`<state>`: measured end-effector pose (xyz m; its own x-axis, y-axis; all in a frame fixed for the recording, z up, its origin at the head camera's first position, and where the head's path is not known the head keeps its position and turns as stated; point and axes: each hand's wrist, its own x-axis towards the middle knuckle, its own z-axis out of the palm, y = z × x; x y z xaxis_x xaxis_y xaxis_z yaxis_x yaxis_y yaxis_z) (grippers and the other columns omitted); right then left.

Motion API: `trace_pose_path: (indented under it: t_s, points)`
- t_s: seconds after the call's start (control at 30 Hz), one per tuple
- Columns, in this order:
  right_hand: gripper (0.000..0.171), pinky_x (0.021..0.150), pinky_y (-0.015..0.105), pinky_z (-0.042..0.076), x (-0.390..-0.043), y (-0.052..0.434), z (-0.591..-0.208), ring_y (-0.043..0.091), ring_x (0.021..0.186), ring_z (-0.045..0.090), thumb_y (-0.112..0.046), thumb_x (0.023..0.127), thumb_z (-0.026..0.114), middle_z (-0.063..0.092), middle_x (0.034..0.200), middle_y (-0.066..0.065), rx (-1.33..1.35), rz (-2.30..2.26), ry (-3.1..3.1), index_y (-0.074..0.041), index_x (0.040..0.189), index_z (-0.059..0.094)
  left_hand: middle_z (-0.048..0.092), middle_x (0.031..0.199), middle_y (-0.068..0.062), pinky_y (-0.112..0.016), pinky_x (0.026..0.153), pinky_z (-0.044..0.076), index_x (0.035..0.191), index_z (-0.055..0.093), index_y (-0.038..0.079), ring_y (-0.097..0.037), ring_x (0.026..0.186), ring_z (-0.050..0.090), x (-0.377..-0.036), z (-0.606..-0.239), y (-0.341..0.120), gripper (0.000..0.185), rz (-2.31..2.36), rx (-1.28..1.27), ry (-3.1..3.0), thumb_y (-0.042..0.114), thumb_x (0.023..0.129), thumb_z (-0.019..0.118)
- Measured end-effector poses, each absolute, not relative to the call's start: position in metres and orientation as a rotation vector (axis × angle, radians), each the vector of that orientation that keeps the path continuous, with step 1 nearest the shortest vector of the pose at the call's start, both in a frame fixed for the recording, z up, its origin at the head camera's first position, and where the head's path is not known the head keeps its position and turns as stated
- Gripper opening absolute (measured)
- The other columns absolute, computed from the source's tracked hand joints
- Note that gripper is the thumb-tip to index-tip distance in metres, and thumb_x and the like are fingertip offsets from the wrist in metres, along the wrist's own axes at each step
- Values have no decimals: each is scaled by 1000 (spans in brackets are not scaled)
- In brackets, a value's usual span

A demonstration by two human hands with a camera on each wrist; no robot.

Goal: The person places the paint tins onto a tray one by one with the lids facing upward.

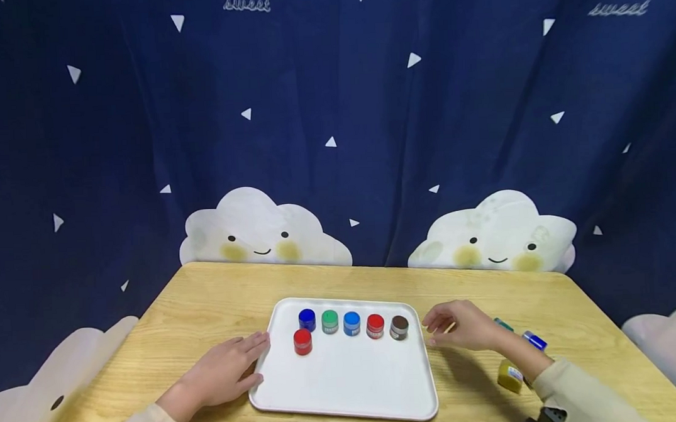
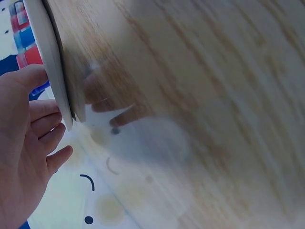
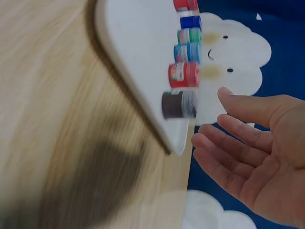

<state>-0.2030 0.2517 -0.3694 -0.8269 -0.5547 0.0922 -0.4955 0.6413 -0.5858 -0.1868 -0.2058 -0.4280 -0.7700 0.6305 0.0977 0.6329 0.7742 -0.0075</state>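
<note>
From the head view I have the white tray (image 1: 346, 387) lying flat on the wooden table (image 1: 206, 305), toward the near edge and roughly centred between both hands. My left hand (image 1: 223, 370) rests on the table at the tray's left rim, fingers straight and relaxed, their tips touching the rim; the left wrist view confirms the fingers (image 2: 45, 119) laid against the tray's edge (image 2: 50, 62), gripping nothing. My right hand (image 1: 462, 325) sits just beside the tray's far right corner, fingers loosely spread and holding nothing; in the right wrist view the palm (image 3: 257, 152) is turned open, close to the tray's corner (image 3: 176, 143) but apart from it.

The tray is a shallow rectangle with rounded corners and a low raised rim. Six small paint pots stand upright on its far part. Five form a row running left to right: dark blue pot (image 1: 307, 319), green pot (image 1: 329, 321), light blue pot (image 1: 351, 323), red pot (image 1: 375, 326), brown pot (image 1: 399, 327). A second red pot (image 1: 302, 341) stands just nearer than the dark blue one, at the left. The brown pot is the one nearest my right hand.

On the table to the right of that hand, partly hidden by the forearm, lie a yellow pot (image 1: 509, 375), a blue-capped item (image 1: 534, 340) and a green one (image 1: 503, 324). A dark blue curtain (image 1: 333, 110) with clouds hangs behind.
</note>
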Motion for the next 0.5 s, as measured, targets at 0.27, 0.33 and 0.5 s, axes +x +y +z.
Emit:
trace_pose_path:
  t_s: [0.27, 0.33, 0.5]
  points:
    - [32, 66, 20, 56, -184, 287, -376, -2, 77, 62, -22, 83, 75, 70, 92, 11, -736, -924, 2759, 2, 103, 66, 56, 139, -13, -47, 102, 49, 136, 53, 2, -27, 127, 55, -187, -425, -205, 58, -31, -1011, -2881, 36, 89, 62]
    - [33, 65, 20, 56, -180, 295, -376, -3, 76, 61, -23, 83, 74, 70, 91, 9, -718, -922, 2776, 1, 103, 66, 56, 139, -13, -47, 102, 49, 136, 53, 2, -27, 127, 55, -186, -424, -205, 58, -30, -1012, -2884, 36, 89, 62]
    - [28, 62, 20, 54, -172, 315, -375, -5, 72, 59, -21, 84, 74, 69, 84, 0, -763, -916, 2819, 1, 100, 66, 56, 139, -13, -47, 102, 49, 135, 53, 2, -27, 127, 55, -186, -425, -205, 58, -26, -1016, -2879, 36, 89, 63]
